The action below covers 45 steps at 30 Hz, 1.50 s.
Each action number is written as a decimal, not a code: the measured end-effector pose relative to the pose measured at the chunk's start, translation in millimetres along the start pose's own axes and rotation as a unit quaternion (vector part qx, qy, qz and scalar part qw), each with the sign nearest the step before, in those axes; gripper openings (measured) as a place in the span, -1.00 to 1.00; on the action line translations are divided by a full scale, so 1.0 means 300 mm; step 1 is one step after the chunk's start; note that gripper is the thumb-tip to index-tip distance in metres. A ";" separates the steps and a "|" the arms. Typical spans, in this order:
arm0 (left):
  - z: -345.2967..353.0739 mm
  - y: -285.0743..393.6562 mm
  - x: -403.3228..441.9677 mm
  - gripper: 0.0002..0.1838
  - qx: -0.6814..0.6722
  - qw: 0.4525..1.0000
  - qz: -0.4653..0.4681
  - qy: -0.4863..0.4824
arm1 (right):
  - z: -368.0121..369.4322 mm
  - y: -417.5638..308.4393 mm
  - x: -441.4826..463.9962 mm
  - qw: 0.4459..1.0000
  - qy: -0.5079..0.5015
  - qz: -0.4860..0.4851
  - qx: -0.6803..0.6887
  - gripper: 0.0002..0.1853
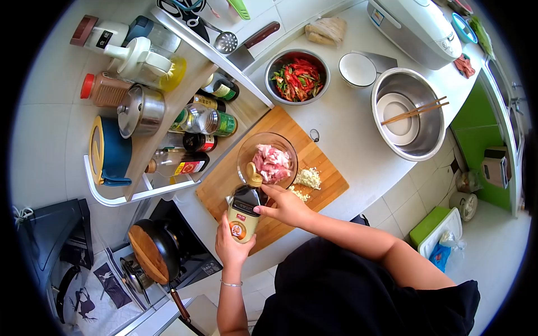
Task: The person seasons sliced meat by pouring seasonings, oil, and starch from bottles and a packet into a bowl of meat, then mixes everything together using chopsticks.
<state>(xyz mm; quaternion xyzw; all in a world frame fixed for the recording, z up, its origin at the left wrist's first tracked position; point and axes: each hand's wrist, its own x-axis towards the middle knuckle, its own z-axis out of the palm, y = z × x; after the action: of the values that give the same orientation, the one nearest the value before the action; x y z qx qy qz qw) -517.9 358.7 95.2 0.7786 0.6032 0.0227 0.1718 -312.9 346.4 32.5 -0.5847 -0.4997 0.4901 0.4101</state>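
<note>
My left hand (233, 245) is wrapped round the lower part of a dark sauce bottle (245, 208) with a cream label. My right hand (284, 206) grips the same bottle near its neck, fingers by the gold cap (255, 180), whose flip lid appears raised. The bottle leans toward a glass bowl (242, 150) holding pieces of raw pink meat (272, 162). Whether sauce is flowing cannot be made out. Beneath the bowl is a wooden cutting board (330, 178), with chopped garlic (308, 178) on it to the bowl's right.
A metal bowl of sliced peppers (297, 77) stands behind the board. To the right are a large steel basin (376, 112) with chopsticks (414, 111) and a rice cooker (414, 33). A rack of bottles (185, 162) borders the left; below it, a wok (171, 246) sits by the stove.
</note>
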 end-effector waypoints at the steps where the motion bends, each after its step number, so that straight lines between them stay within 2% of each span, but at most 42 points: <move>1: 0.001 -0.002 -0.001 0.06 0.000 1.000 0.000 0.000 | 0.009 0.006 -0.002 1.000 0.018 -0.008 0.016 -0.23; 19: -0.035 -0.011 -0.008 0.10 0.032 0.999 0.003 -0.002 | 0.037 0.000 0.006 0.998 0.002 0.001 0.067 -0.33; 45: -0.070 -0.007 -0.010 0.10 0.037 0.999 -0.003 -0.014 | 0.045 -0.013 0.008 0.996 0.000 -0.003 0.084 -0.31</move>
<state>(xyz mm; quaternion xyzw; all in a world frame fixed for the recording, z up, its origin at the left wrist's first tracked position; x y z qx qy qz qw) -525.7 361.4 114.8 0.7827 0.6038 -0.0110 0.1508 -326.9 349.4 33.4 -0.5463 -0.4585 0.5291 0.4597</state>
